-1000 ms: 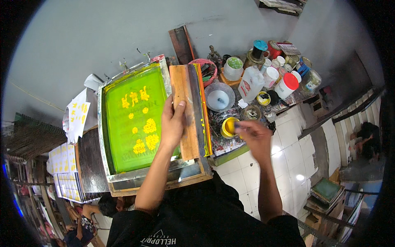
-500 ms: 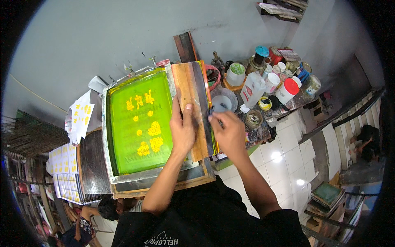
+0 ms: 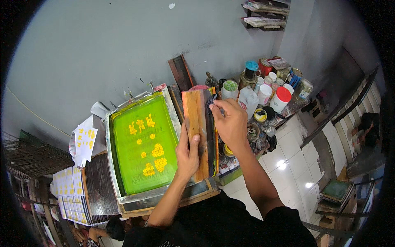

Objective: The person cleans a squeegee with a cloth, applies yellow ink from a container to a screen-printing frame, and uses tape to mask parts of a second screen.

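My left hand is closed round a wooden squeegee, its thumb lying along the near side of the handle. The squeegee is held up beside the right edge of a green printing screen, whose frame is metal and whose mesh shows yellow patterns. My right hand pinches a small dark cloth against the squeegee's dark blade side, near its far end. Yellow ink streaks the blade edge. The cloth is mostly hidden by the fingers.
On the right, a cluttered bench carries a white tub with green contents, a clear jug, a red-lidded jar and several cans. Printed sheets lie at the left. Another squeegee leans on the wall. People are at lower left and far right.
My right hand has slid with the cloth from the middle of the squeegee toward its far end. My left hand still grips the squeegee. The whole view has shifted somewhat.
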